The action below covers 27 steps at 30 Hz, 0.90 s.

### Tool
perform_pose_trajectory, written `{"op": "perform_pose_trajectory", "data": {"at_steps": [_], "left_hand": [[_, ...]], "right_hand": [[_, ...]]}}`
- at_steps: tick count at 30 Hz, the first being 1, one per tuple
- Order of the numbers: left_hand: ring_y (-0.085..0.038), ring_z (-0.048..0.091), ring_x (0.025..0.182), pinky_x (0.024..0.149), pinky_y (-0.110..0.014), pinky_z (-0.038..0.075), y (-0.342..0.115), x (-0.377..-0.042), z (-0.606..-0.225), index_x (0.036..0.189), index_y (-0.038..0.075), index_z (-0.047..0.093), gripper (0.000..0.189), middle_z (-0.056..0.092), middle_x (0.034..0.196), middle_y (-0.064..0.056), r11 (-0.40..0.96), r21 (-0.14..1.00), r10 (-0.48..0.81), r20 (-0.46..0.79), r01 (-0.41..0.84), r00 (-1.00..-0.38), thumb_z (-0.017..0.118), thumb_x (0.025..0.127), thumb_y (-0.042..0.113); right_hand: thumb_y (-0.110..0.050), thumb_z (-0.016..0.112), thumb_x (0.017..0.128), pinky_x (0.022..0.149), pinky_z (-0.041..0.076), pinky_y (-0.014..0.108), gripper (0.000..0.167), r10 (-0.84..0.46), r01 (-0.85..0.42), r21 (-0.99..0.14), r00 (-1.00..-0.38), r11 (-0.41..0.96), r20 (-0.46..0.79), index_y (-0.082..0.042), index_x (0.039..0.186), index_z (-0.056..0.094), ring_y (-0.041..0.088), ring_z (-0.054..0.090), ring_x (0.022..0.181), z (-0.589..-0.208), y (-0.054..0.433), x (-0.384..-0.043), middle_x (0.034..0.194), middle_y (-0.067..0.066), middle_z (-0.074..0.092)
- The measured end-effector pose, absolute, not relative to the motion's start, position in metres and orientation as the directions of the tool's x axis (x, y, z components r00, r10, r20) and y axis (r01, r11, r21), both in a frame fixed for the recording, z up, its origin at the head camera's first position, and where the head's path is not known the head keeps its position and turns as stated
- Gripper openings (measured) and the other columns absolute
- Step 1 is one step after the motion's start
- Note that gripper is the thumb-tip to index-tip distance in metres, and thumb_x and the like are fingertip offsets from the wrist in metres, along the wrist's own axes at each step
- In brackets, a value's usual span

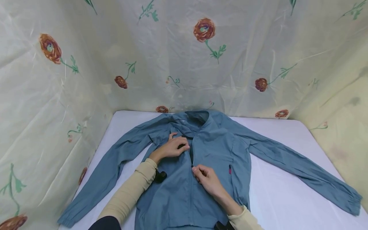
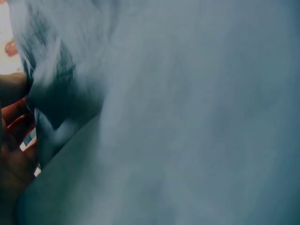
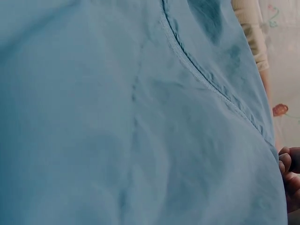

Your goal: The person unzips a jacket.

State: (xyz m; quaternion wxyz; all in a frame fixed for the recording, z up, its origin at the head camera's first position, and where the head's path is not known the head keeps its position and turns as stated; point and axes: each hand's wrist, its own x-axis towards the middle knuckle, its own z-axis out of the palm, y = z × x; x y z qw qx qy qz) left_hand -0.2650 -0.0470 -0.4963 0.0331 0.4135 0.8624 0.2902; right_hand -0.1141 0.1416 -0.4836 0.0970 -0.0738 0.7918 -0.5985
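A blue-grey jacket (image 1: 212, 150) lies front up with its collar at the far end and both sleeves spread out. My left hand (image 1: 174, 147) grips the front edge of the jacket below the collar; in the left wrist view, cloth runs between the thumb and fingers (image 2: 16, 124). Lower down, my right hand (image 1: 208, 179) pinches the zipper pull (image 1: 192, 165) on the front zipper. Above the pull the zipper is parted, and below it the two sides are joined. The right wrist view shows mostly jacket cloth, with curled fingertips (image 3: 285, 161) at its right edge.
The jacket rests on a white table (image 1: 276, 191). Flower-printed sheeting (image 1: 238, 57) stands behind the table and on both sides. A side pocket with a red zipper tab (image 1: 230, 170) shows on the jacket's right half.
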Motion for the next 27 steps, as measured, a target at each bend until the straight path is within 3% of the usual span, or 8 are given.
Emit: {"op": "perform_pose_trajectory", "data": {"at_steps": [15,18,23,27], "left_hand": [[-0.011,0.051,0.076,0.110,-0.056,0.015,-0.055,-0.269,-0.498,0.077,0.020,0.058,0.027,0.055,0.080,0.004,0.496,0.552,0.722,0.165,0.670,-0.671,0.047,0.100,0.028],[-0.012,0.055,0.082,0.111,-0.056,0.015,-0.056,-0.265,-0.496,0.082,0.021,0.063,0.023,0.059,0.084,0.004,0.538,0.506,0.713,0.155,0.674,-0.684,0.049,0.100,0.028],[-0.010,0.059,0.100,0.115,-0.055,0.012,-0.051,-0.241,-0.484,0.095,0.025,0.069,0.023,0.066,0.098,0.008,0.503,0.443,0.795,0.100,0.742,-0.598,0.050,0.098,0.036],[-0.010,0.058,0.095,0.115,-0.055,0.013,-0.046,-0.222,-0.477,0.092,0.024,0.067,0.024,0.063,0.093,0.007,0.429,0.451,0.860,0.060,0.783,-0.506,0.048,0.099,0.037]], "right_hand": [[-0.030,0.048,0.099,0.050,0.037,0.026,0.040,-0.262,0.011,-0.956,-0.961,0.292,-0.091,0.000,0.073,0.051,0.006,0.033,0.048,-0.485,0.140,-0.106,0.057,0.001,0.039],[-0.030,0.049,0.099,0.051,0.038,0.026,0.040,-0.257,0.031,-0.957,-0.960,0.290,-0.109,0.000,0.074,0.052,0.006,0.034,0.048,-0.487,0.139,-0.107,0.057,0.001,0.039],[-0.028,0.048,0.100,0.051,0.038,0.026,0.037,-0.220,0.026,-0.952,-0.971,0.304,-0.097,0.000,0.077,0.054,0.006,0.034,0.048,-0.492,0.138,-0.109,0.058,0.001,0.041],[-0.022,0.048,0.100,0.051,0.038,0.026,0.033,-0.188,0.014,-0.947,-0.979,0.320,-0.078,0.001,0.079,0.057,0.006,0.034,0.048,-0.484,0.137,-0.109,0.059,0.002,0.043]]}}
